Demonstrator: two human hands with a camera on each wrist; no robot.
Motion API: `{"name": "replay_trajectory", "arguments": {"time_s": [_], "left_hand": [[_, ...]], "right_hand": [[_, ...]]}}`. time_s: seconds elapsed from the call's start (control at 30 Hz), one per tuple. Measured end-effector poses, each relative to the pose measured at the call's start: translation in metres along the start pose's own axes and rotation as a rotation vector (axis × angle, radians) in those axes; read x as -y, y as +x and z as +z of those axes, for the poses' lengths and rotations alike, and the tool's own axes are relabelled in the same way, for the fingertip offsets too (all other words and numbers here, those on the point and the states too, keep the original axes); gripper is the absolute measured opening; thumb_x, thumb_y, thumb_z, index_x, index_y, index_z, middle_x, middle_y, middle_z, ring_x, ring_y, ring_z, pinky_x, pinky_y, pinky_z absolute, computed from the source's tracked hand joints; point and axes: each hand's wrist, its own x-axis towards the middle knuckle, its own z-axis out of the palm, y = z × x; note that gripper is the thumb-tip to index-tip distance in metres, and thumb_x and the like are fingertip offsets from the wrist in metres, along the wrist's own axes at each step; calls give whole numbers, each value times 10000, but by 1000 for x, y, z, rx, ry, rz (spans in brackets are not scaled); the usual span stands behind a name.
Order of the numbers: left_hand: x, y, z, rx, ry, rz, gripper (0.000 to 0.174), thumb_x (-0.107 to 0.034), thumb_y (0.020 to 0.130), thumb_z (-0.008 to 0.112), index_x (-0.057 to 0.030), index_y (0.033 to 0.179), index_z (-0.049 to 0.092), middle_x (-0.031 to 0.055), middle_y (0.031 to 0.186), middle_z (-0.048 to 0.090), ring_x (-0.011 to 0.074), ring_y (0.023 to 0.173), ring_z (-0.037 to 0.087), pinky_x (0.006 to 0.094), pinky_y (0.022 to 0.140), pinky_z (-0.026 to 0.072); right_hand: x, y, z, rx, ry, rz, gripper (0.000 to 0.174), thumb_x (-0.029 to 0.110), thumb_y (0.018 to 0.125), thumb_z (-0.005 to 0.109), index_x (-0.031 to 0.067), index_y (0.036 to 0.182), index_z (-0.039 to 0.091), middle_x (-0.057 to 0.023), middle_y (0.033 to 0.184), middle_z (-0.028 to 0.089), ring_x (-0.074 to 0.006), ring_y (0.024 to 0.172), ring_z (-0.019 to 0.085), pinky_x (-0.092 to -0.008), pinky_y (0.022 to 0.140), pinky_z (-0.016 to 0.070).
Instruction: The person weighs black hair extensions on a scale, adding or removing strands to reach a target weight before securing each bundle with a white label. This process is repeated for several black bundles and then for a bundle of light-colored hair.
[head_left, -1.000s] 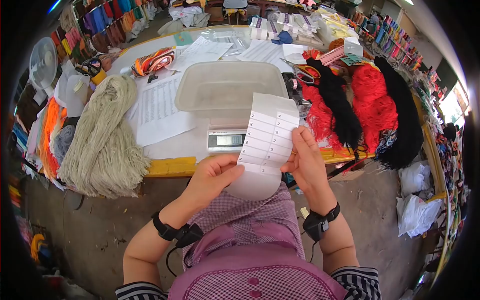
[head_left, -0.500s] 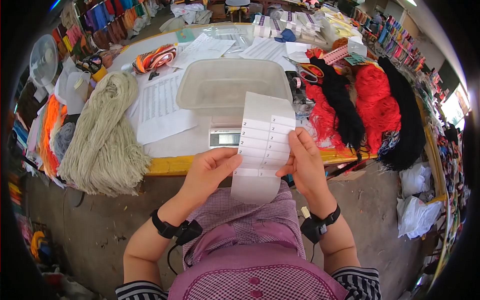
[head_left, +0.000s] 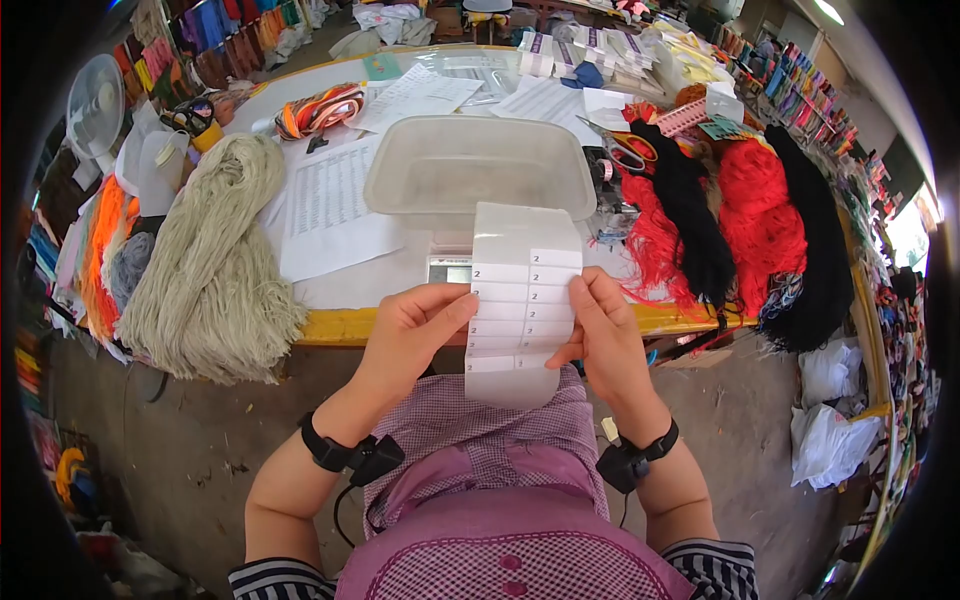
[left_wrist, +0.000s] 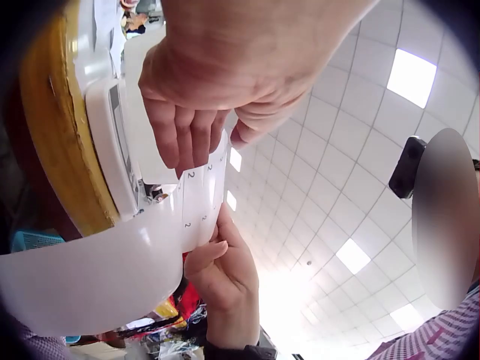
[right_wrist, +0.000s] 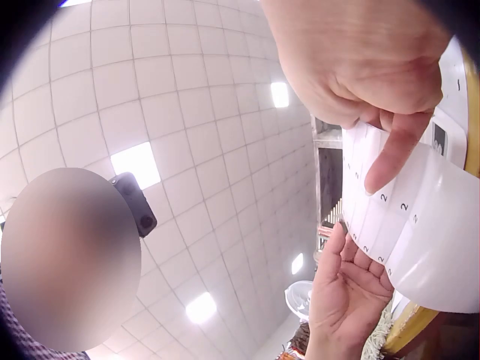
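Both hands hold a strip of white labels (head_left: 503, 318), printed with the number 2 in two columns, upright over the table's front edge. My left hand (head_left: 415, 325) pinches its left edge between thumb and fingers. At the opposite edge, my right hand (head_left: 605, 335) grips the strip, thumb on the front. Bare glossy backing shows at the top and bottom; the lower end bends toward the lap. Behind the strip lies a white digital scale (head_left: 450, 268), partly hidden, its display showing beside the strip's left edge. A translucent plastic tub (head_left: 400, 195) stands beyond it.
Pale green yarn (head_left: 210, 270) hangs over the table's front edge at left, beside printed sheets (head_left: 335, 215). To the right lie red yarn (head_left: 760, 220), black yarn (head_left: 690, 200) and scissors (head_left: 628, 150). An orange striped skein (head_left: 318, 110) sits farther back.
The label strip has shifted slightly left and turned more upright, hiding more of the scale. Both hands keep hold of its edges, the right hand moving a little left with it.
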Motion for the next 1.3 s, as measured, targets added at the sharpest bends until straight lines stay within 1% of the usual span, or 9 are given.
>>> {"name": "replay_trajectory", "arguments": {"time_s": [0.07, 0.17, 0.23, 0.43, 0.67, 0.83, 0.93, 1.13, 1.3], "left_hand": [[2, 0, -2, -6, 37, 6, 225, -125, 936, 631, 35, 1091, 664, 75, 953, 691, 126, 852, 659, 286, 788, 556], [4, 1, -5, -21, 38, 65, 201, -142, 933, 632, 15, 1051, 673, 79, 918, 702, 129, 781, 677, 258, 719, 558], [-5, 0, -4, -29, -39, -10, 204, -147, 925, 648, 19, 1040, 680, 74, 917, 692, 128, 820, 662, 257, 738, 554], [1, 3, -12, -95, -6, 45, 182, -135, 913, 655, 8, 1020, 690, 61, 881, 689, 118, 780, 651, 257, 709, 542], [3, 1, -13, -121, 0, 62, 172, -124, 910, 654, 6, 1015, 696, 53, 860, 690, 113, 751, 649, 248, 678, 535], [-1, -1, -12, -113, -18, -5, 172, -131, 916, 647, 6, 1008, 696, 56, 848, 693, 114, 724, 654, 250, 661, 540], [-1, -1, -12, -104, -31, -4, 177, -137, 920, 643, 8, 1008, 694, 58, 844, 694, 112, 717, 655, 248, 655, 542], [-3, 0, -13, -153, -8, -6, 180, -146, 919, 648, 4, 1009, 690, 55, 827, 692, 105, 697, 652, 241, 638, 540], [-5, 2, -14, -164, -54, -12, 177, -157, 923, 644, -2, 994, 692, 52, 821, 691, 100, 681, 647, 237, 622, 534]], "right_hand": [[0, -1, 2, -3, -10, 4, 212, 257, 1025, 463, 70, 1084, 543, 11, 798, 566, -14, 537, 494, -239, 466, 551], [-2, -2, 2, 17, -35, -7, 221, 262, 1026, 462, 66, 1082, 549, 1, 842, 585, -18, 559, 514, -239, 468, 552], [-2, -3, 5, 33, -47, -12, 226, 265, 1025, 465, 64, 1076, 556, 16, 808, 565, -10, 554, 497, -235, 471, 549], [-6, -4, 7, 58, -99, 19, 218, 271, 1019, 485, 74, 1063, 564, 39, 734, 512, -2, 533, 456, -206, 458, 509], [-5, -5, 9, 65, -87, 38, 208, 279, 1011, 501, 84, 1050, 564, 37, 716, 540, -17, 549, 491, -188, 455, 479], [-5, 3, 2, 36, -187, -12, 211, 260, 954, 615, 53, 913, 620, 31, 687, 582, -12, 553, 484, -165, 438, 356], [-8, 7, 2, -3, -165, -33, 200, 225, 929, 650, 44, 845, 638, 36, 663, 582, -8, 560, 479, -166, 442, 329], [-9, 4, 1, 71, -52, -1, 141, 176, 896, 684, 38, 887, 658, 33, 728, 613, -9, 592, 488, -168, 463, 346], [-10, 4, 0, 136, -82, 5, 124, 143, 875, 703, 29, 908, 668, 23, 758, 633, -7, 601, 489, -169, 467, 346]]}}
